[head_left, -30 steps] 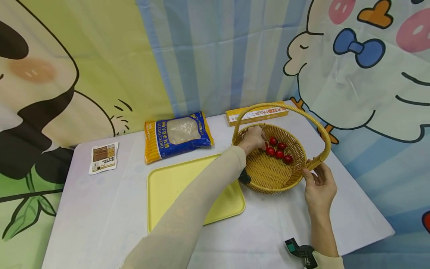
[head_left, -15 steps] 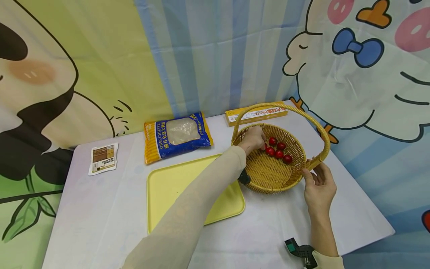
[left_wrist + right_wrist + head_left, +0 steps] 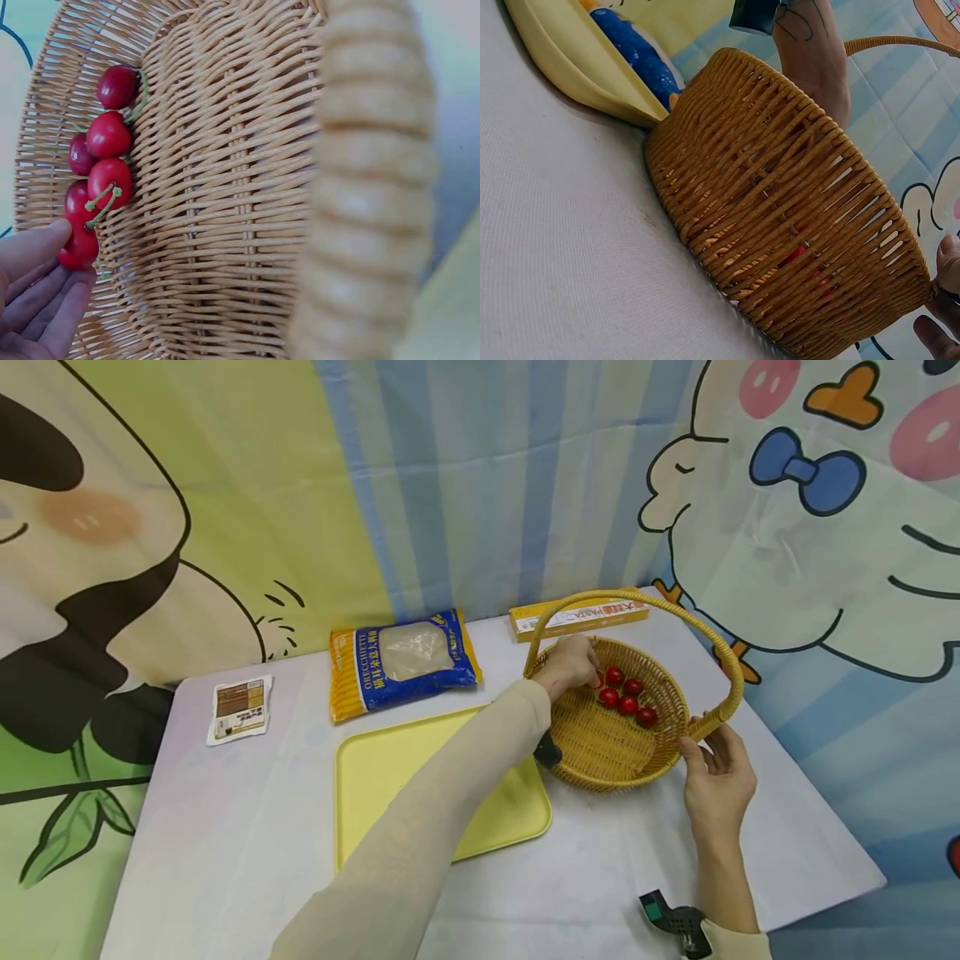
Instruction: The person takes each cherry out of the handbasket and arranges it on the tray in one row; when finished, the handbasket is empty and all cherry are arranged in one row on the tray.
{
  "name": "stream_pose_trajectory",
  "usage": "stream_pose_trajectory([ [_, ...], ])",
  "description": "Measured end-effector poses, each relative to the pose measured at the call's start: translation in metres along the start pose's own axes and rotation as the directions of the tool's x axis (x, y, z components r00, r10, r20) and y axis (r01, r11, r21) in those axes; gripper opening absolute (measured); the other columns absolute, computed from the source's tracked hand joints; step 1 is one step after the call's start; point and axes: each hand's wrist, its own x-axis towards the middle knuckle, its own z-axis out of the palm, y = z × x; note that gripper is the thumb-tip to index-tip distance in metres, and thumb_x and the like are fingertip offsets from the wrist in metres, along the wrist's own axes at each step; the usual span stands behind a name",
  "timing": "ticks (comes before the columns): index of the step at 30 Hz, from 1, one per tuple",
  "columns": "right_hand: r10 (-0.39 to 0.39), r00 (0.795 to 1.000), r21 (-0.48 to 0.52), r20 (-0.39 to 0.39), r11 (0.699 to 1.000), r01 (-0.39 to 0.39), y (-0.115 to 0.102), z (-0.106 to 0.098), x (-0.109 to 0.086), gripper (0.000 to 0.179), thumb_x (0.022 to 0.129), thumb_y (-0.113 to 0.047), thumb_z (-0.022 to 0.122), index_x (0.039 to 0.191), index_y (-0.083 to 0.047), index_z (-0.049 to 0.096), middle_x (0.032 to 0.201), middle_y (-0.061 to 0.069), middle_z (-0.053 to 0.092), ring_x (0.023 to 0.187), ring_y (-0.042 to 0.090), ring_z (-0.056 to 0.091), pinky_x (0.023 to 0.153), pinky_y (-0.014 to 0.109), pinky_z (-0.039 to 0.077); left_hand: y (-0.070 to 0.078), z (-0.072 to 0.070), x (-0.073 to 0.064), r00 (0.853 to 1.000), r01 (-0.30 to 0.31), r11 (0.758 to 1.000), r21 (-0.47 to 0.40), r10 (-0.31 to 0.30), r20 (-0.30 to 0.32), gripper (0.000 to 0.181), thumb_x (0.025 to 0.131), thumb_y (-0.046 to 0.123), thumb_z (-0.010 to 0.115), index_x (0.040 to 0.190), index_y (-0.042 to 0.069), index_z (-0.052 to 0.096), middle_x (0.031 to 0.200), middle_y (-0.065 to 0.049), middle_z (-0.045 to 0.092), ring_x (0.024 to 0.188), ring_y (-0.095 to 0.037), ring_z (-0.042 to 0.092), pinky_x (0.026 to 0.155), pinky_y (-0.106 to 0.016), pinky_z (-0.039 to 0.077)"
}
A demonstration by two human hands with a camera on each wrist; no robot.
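A woven basket [image 3: 600, 752] with a tall arched handle [image 3: 701, 631] stands on the right part of the table. Several red cherries [image 3: 628, 705] lie along its far right inside, some with green stems. My left hand [image 3: 570, 664] reaches into the basket; in the left wrist view its thumb and fingers pinch the nearest cherry [image 3: 78, 250], which touches others in the row. At the basket's right side, my right hand [image 3: 717, 777] grips the rim near the foot of the handle. Only part of that hand shows at the edge of the right wrist view.
A yellow tray [image 3: 397, 752] lies left of the basket, partly under my left arm. Behind it is a blue and yellow orecchiette bag [image 3: 405, 660]. A pasta box [image 3: 536, 620] sits behind the basket, and a small white packet [image 3: 240, 710] lies far left.
The head view has shifted very slightly. Both hands, the basket and the cherries keep about the same places.
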Motion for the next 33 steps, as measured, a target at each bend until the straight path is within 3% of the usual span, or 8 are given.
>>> stream_pose_trajectory([
  [6, 0.041, 0.999, -0.013, -0.004, 0.999, -0.041, -0.002, 0.000, -0.001, 0.050, 0.099, -0.005, 0.071, 0.147, -0.016, 0.060, 0.140, 0.009, 0.065, 0.128, 0.007, 0.061, 0.101, 0.012, 0.049, 0.005, -0.010, -0.018, 0.999, -0.023, 0.999, -0.033, 0.023, -0.025, 0.023, 0.090, 0.003, 0.081, 0.113, 0.004, 0.080, 0.135, -0.006, 0.068, 0.123, -0.025, 0.064, 0.075, -0.027, 0.056],
  [12, 0.048, 0.999, -0.019, -0.014, 0.999, -0.048, -0.002, 0.000, -0.001, 0.050, 0.099, -0.004, 0.070, 0.147, -0.015, 0.060, 0.140, 0.011, 0.065, 0.125, 0.006, 0.061, 0.099, 0.009, 0.049, 0.009, -0.017, -0.032, 0.999, -0.050, 0.998, -0.046, 0.049, -0.014, 0.020, 0.091, 0.005, 0.081, 0.111, 0.005, 0.081, 0.129, -0.005, 0.071, 0.126, -0.024, 0.063, 0.087, -0.032, 0.059],
  [19, 0.045, 0.999, -0.017, -0.016, 0.999, -0.045, -0.002, 0.001, -0.001, 0.049, 0.099, -0.005, 0.069, 0.146, -0.015, 0.061, 0.139, 0.009, 0.065, 0.125, 0.007, 0.061, 0.099, 0.009, 0.049, 0.008, -0.031, -0.049, 0.995, -0.080, 0.994, -0.074, 0.084, 0.049, 0.023, 0.094, 0.008, 0.079, 0.116, 0.007, 0.081, 0.131, -0.004, 0.072, 0.133, -0.023, 0.060, 0.096, -0.033, 0.059],
  [29, 0.078, 0.996, -0.020, -0.030, 0.997, -0.079, 0.000, 0.002, 0.000, 0.049, 0.099, -0.005, 0.070, 0.145, -0.017, 0.062, 0.139, 0.008, 0.066, 0.125, 0.007, 0.061, 0.099, 0.009, 0.049, -0.004, -0.043, -0.064, 0.987, -0.151, 0.986, -0.067, 0.154, 0.045, 0.027, 0.093, 0.014, 0.081, 0.120, 0.010, 0.080, 0.119, 0.000, 0.078, 0.117, -0.017, 0.067, 0.089, -0.025, 0.058],
  [33, 0.066, 0.997, -0.028, -0.032, 0.997, -0.067, 0.000, 0.002, 0.000, 0.049, 0.099, -0.005, 0.070, 0.146, -0.016, 0.061, 0.140, 0.009, 0.066, 0.126, 0.007, 0.062, 0.099, 0.009, 0.049, -0.011, -0.050, -0.073, 0.985, -0.155, 0.982, -0.109, 0.162, 0.057, 0.028, 0.094, 0.015, 0.081, 0.122, 0.011, 0.079, 0.116, 0.001, 0.078, 0.110, -0.015, 0.068, 0.086, -0.025, 0.057],
])
